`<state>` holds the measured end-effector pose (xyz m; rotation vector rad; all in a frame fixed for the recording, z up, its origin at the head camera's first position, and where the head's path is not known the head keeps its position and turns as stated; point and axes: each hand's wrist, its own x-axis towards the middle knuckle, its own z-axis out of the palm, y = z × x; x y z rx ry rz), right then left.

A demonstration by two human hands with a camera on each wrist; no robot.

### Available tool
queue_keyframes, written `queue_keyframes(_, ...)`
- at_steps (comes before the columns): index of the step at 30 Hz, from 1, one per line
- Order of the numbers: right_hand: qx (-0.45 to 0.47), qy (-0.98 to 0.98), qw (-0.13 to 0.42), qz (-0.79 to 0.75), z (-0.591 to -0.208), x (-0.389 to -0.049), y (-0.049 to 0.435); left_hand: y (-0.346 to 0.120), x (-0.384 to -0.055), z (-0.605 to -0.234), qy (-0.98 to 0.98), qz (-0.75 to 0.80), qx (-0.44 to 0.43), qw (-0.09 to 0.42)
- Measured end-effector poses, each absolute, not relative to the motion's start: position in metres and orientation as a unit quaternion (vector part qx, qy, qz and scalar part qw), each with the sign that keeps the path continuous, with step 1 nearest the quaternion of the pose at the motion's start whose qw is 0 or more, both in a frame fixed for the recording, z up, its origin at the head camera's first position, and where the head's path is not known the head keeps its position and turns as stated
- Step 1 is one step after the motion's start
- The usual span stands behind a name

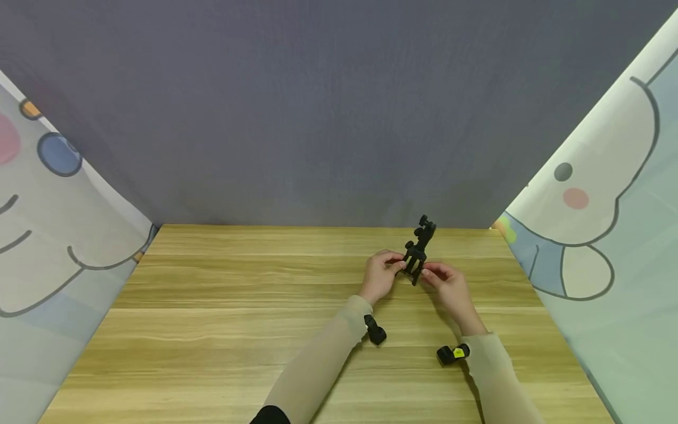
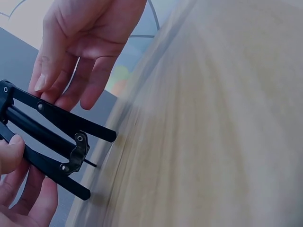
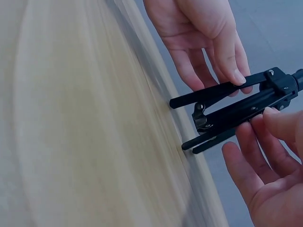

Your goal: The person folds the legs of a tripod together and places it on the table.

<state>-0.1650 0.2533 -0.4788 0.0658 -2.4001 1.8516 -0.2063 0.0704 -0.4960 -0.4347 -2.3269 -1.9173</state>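
A small black tripod (image 1: 416,252) stands over the right part of the table, tilted, its knobbed upper part leaning toward the back. My left hand (image 1: 380,275) pinches one of its legs from the left side. On the opposite side, my right hand (image 1: 450,291) pinches another leg between thumb and fingers. In the left wrist view the tripod legs (image 2: 97,130) are partly spread, with a metal brace (image 2: 78,152) linking them near the lower ends. The right wrist view shows the leg ends (image 3: 177,101) close to the wooden surface.
The wooden table (image 1: 212,330) ends at a dark grey panel (image 1: 328,118) at the back. Cartoon-printed curtains (image 1: 577,147) hang at both sides. Each wrist carries a small black camera (image 1: 375,331).
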Motion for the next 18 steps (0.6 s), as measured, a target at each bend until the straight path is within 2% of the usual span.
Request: queue_keyframes(18, 0.055, -0.776, 0.039, 0.628, -0.476, -0.148, 0.252, 0.063, -0.203, -0.493, -0.747, -0.65, -0.138, 0.023)
